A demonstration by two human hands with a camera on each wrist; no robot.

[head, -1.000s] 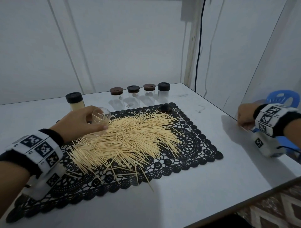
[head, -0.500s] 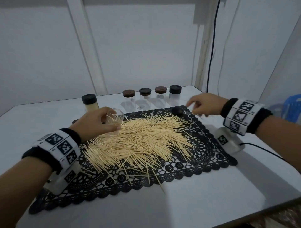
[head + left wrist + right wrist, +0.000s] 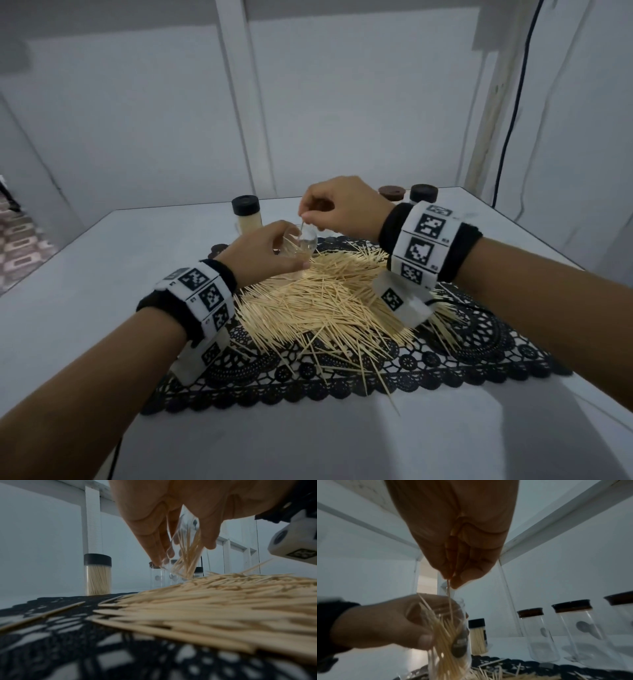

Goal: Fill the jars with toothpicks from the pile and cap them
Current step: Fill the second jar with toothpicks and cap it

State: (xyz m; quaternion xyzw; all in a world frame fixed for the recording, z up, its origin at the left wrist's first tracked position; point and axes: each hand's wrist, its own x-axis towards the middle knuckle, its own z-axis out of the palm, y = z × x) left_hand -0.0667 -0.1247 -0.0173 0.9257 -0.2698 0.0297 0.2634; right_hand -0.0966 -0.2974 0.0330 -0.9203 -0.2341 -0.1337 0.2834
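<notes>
My left hand (image 3: 267, 253) grips a clear open jar (image 3: 305, 241) tilted over the far left of the toothpick pile (image 3: 329, 298). The jar (image 3: 452, 635) holds several toothpicks. Just above its mouth, my right hand (image 3: 337, 209) pinches a single toothpick (image 3: 449, 601) whose lower end reaches into the jar. In the left wrist view the jar (image 3: 185, 550) sits between my thumb and fingers, its base near the pile (image 3: 214, 601).
A black lace mat (image 3: 462, 359) lies under the pile on a white table (image 3: 308, 445). A capped jar full of toothpicks (image 3: 247, 216) stands behind my left hand. Capped empty jars (image 3: 537, 632) line the back; two caps (image 3: 423, 193) show past my right wrist.
My right hand came from the table's right edge across to the jar, now pinching a toothpick over its mouth. The left hand kept hold of the jar.
</notes>
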